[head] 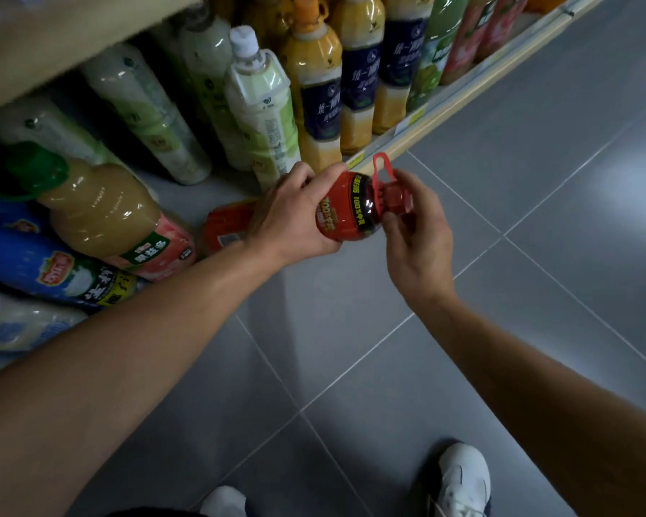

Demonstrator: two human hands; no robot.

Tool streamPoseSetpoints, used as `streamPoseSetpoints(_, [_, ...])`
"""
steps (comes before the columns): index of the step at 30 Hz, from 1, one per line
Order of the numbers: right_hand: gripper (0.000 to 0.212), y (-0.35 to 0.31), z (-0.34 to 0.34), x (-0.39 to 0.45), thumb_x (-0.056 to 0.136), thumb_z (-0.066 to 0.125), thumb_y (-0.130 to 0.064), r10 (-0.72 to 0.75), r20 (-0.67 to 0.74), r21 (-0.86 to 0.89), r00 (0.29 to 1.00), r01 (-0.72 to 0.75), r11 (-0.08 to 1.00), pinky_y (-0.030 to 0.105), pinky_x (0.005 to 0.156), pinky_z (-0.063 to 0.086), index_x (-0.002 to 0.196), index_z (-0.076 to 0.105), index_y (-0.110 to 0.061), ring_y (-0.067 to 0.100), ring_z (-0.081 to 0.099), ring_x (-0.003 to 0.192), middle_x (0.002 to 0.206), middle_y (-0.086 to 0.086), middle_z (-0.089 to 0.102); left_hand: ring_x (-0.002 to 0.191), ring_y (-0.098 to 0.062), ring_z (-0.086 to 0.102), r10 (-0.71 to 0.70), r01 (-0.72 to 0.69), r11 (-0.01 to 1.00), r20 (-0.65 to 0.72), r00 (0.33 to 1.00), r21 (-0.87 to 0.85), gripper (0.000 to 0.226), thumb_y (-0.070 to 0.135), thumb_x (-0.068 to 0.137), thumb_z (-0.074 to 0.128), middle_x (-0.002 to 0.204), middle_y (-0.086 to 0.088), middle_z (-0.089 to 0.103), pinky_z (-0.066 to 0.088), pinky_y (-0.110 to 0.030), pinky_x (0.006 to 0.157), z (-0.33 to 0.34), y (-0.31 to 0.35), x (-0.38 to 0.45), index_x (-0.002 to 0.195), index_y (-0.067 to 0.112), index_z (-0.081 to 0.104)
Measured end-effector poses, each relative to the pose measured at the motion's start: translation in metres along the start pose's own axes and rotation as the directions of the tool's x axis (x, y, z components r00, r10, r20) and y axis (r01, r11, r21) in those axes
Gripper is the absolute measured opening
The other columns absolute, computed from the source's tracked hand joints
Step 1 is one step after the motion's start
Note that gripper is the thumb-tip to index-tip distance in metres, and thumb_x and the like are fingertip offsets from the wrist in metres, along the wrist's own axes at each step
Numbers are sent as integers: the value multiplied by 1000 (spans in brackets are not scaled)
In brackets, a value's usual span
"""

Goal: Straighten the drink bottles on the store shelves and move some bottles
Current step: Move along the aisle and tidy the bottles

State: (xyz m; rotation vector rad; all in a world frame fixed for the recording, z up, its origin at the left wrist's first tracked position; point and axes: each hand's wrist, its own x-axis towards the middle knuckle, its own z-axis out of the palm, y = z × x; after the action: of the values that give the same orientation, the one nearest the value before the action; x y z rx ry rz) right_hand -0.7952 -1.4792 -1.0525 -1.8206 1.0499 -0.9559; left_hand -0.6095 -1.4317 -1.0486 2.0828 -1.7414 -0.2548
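Hands meet on one red bottle (345,208), held tipped over above the grey floor (537,181) just in front of the lowest shelf (444,102). The left hand (295,218) is wrapped around the bottle's shoulder and upper body, fingers closed on it. The right hand (418,233) pinches the red cap and its carry loop (383,169) with thumb and fingertips, the remaining fingers loosely curled. The bottle's lower half runs back behind the left hand towards the shelf, its barcode end showing.

Judging by its size and full look, the red bottle is likely heavy, a stiff plastic body with a glossy label that could slip in a one-handed hold. The shoulder, where the body narrows, looks like the firmest place to take it; the loop seems made to carry the weight but would let the bottle swing.

Left of the red bottle, a pale juice bottle (101,210) with a green cap leans over blue-labelled ones, while behind it yellow tea bottles (316,95) stand upright.
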Motion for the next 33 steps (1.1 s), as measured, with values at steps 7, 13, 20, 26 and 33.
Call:
streamPoseSetpoints(7, [60,-118,-74,-18,89,61,-31,189,88,-6,978,-190,982,31,108,42,145,41,-26,7,42,131,145,-1,43,102,-21,60,-196,226,940,137,971,-255,98,43,52,86,112,2,52,54,-36,81,-78,103,-39,139,34,43])
streamPoseSetpoints(13, [48,-251,-128,-61,91,53,-35,395,70,1,916,-396,918,40,97,52,138,45,-30,14,55,111,122,-1,54,103,-20,57,-249,327,893,265,932,-310,98,41,51,90,116,-1,52,54,-38,85,-187,183,-102,137,33,43])
streamPoseSetpoints(20, [38,-413,-149,-138,99,48,-26,468,42,13,883,-469,883,43,97,53,136,45,-36,16,57,110,121,-1,57,101,-23,61,-268,368,867,308,913,-337,99,41,51,91,115,0,47,55,-41,87,-330,233,-202,136,38,42])
streamPoseSetpoints(26, [39,-521,-134,-230,96,46,-31,437,47,63,898,-439,896,44,100,49,135,48,-36,13,56,110,119,-3,57,103,-17,61,-309,385,850,251,917,-360,96,46,50,93,115,0,53,54,-30,86,-412,236,-317,133,36,47])
streamPoseSetpoints(33, [42,-619,-117,-355,94,48,-33,351,210,69,913,-372,926,43,101,49,136,52,-33,13,57,112,121,-7,59,105,-6,63,-494,519,708,191,848,-478,86,46,51,89,114,15,65,55,-36,91,-485,249,-480,127,41,50])
